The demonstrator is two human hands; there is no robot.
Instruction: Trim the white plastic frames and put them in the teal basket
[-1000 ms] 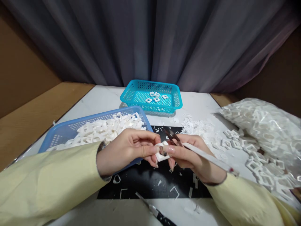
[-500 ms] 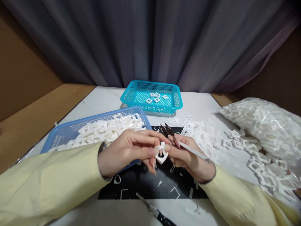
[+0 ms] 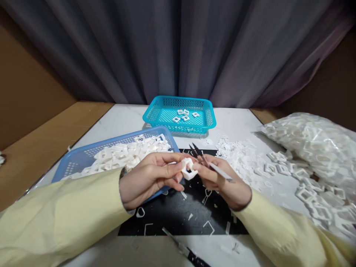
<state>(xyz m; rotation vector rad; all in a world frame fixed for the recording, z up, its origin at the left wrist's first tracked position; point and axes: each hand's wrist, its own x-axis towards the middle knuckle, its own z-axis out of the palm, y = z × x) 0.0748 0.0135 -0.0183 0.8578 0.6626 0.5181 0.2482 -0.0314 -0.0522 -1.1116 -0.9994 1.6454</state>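
Between the fingertips of my left hand [image 3: 155, 176] is a small white plastic frame [image 3: 191, 175], roughly square with an open middle. My right hand [image 3: 226, 181] has tweezers [image 3: 221, 172] tucked in its grip, their dark points up and to the left. The right thumb and fingertips also touch the right edge of the frame. Both hands are closed above a black mat [image 3: 172, 213] strewn with thin white offcuts. Just behind my left hand, a blue basket [image 3: 72, 163] holds a heap of similar white frames.
At the back of the table stands a teal basket [image 3: 152, 115] with several white frames inside. White scraps [image 3: 241, 157] are piled right of the mat. Farther right, a clear bag [image 3: 314, 137] spills loose frames. A craft knife [image 3: 191, 256] lies at the front edge.
The frame has been lifted slightly and turned so its opening shows differently. The tweezers have shifted a little down and left with my right hand, which still grips them.
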